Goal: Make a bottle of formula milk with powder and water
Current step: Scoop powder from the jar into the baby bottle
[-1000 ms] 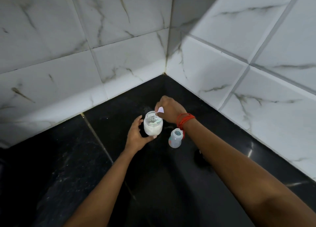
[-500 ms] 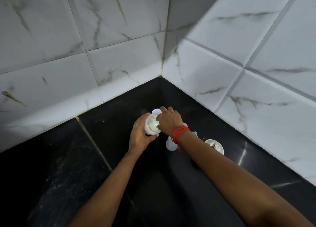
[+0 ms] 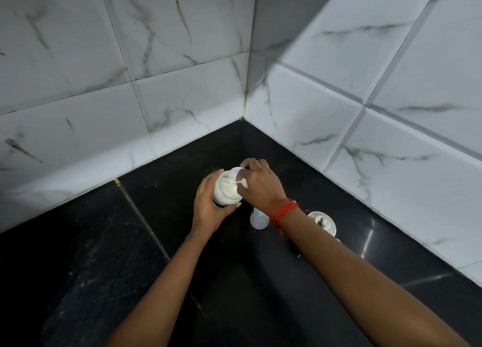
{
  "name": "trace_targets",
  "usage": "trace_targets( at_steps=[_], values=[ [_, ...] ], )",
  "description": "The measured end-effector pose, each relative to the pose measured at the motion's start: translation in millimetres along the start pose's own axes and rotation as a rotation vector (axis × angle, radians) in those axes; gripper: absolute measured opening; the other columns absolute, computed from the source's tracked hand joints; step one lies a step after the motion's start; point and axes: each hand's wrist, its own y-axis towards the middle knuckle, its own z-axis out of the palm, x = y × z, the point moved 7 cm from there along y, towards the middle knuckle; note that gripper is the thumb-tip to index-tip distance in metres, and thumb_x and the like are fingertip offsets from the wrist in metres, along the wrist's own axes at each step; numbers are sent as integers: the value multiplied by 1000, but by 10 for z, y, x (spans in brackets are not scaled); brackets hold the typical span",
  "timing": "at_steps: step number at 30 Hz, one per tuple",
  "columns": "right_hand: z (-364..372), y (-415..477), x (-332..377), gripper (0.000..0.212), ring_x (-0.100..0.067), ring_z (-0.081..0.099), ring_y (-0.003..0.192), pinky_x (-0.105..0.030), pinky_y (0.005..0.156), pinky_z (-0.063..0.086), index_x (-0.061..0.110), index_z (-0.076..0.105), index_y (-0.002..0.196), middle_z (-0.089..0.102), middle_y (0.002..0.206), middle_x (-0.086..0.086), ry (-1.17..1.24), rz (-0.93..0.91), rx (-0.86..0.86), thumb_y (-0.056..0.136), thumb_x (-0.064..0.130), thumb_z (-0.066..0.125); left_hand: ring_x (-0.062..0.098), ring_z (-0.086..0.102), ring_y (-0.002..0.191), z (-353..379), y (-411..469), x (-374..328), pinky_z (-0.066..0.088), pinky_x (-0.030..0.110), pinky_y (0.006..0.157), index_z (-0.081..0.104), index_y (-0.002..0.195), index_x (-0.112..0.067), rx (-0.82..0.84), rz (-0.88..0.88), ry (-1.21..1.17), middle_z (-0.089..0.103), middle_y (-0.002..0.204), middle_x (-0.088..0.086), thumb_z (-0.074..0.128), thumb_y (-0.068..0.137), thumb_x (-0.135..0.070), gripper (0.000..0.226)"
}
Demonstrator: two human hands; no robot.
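Fingers of my left hand (image 3: 208,208) wrap round the open powder jar (image 3: 226,191), holding it near the corner of the black bench (image 3: 156,242). My right hand (image 3: 258,184) pinches a white scoop (image 3: 234,172) at the jar's mouth, over pale powder. I judge this the scooping step. Next, the loaded scoop must travel level to the baby bottle (image 3: 259,220), which stands just beside my right wrist, partly hidden by it. A round metal fitting (image 3: 321,221) sits further right. My own forearm crowds the bottle's mouth, and marbled wall tiles (image 3: 182,98) close in behind.

Left grip (image 3: 208,207) curls sideways; right grip (image 3: 259,186) pinches downward, forearms extended.
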Motion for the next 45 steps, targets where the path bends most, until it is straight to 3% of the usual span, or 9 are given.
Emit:
trace_targets(
  at_steps=[6, 10, 18, 29, 34, 38, 40, 42, 45],
  values=[
    [-358, -134, 39, 9, -31, 54, 116, -36, 86, 50, 17, 79, 85, 62, 130, -5, 17, -106, -127, 84, 23, 73, 13, 53, 136, -180, -22, -170, 46, 35, 112, 58, 138, -9, -47, 103, 4, 58, 146, -2, 100, 64, -18, 86],
    [-406, -189, 143, 9, -34, 58, 112, -42, 83, 53, 17, 81, 79, 65, 128, -8, -93, -210, -186, 80, 25, 77, 21, 53, 138, -197, -23, -275, 48, 46, 111, 57, 140, -8, -82, 164, 6, 56, 149, 1, 99, 69, -19, 83],
    [-362, -171, 154, 11, -37, 62, 108, -45, 77, 57, 15, 80, 71, 67, 125, -11, -133, -164, -167, 73, 25, 85, 21, 50, 141, -186, -5, -449, 45, 44, 114, 56, 141, -13, -80, 260, 50, 55, 149, 1, 97, 71, -17, 81],
    [-117, -214, 56, 18, -26, 45, 122, -41, 101, 46, 18, 81, 98, 52, 138, -1, 102, -4, 34, 89, 28, 70, 15, 49, 140, -110, -27, -401, 41, 28, 115, 57, 141, -11, -18, 203, 77, 54, 150, 0, 95, 73, -22, 80],
    [35, -200, -128, 9, -20, 46, 124, -22, 101, 30, 22, 81, 92, 52, 134, 3, 432, 232, 96, 87, 26, 75, 14, 50, 138, -52, -39, -253, 35, 14, 112, 56, 143, -16, 37, 122, 131, 55, 150, -5, 97, 69, -27, 85],
    [20, -202, -284, 16, -20, 63, 101, -36, 92, 51, 8, 78, 80, 65, 103, -5, 720, 466, 76, 85, 22, 76, 16, 54, 132, -53, -39, -183, 42, 33, 112, 59, 138, -18, 11, 22, 133, 59, 144, -3, 101, 59, -26, 90],
    [35, -234, -340, 19, -21, 62, 81, -34, 77, 51, -1, 77, 85, 71, 101, -21, 857, 564, 91, 87, 17, 75, 20, 56, 130, -45, -59, -174, 44, 42, 111, 60, 137, -16, -12, -4, 141, 61, 141, 1, 102, 55, -26, 93],
    [92, -292, -399, 18, -16, 58, 79, -32, 72, 50, -1, 77, 90, 71, 102, -26, 989, 696, 102, 86, 16, 73, 20, 54, 130, -35, -88, -134, 45, 40, 109, 59, 139, -20, -21, -35, 136, 60, 141, -1, 102, 55, -31, 95],
    [168, -350, -481, 14, -12, 57, 80, -38, 82, 54, 6, 77, 84, 67, 89, -11, 1105, 846, 80, 88, 18, 71, 16, 54, 130, -25, -116, -62, 46, 40, 108, 58, 139, -26, -34, -77, 99, 59, 138, -7, 101, 55, -37, 95]
  ],
)
